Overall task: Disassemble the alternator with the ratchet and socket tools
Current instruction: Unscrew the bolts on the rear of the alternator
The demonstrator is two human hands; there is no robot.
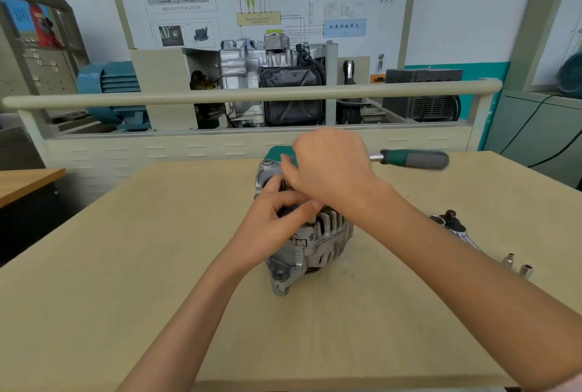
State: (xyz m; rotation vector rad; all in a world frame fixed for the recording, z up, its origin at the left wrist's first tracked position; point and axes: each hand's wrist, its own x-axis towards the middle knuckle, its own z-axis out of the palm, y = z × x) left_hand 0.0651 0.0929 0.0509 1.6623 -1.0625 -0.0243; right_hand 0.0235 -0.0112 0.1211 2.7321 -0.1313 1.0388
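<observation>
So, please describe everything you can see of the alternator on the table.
The alternator is a worn, silver-grey cast metal body with slotted cooling vents around its side and mounting ears near and far. It stands on the light wooden table, roughly at its middle. The left hand grips its top, fingers curled round a dark part there. The right hand reaches over the far end, hiding what it does. A green tool part shows behind.

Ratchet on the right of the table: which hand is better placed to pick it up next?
Right, probably. The ratchet lies by the right forearm, while the left hand grips the alternator and can steady it.
</observation>
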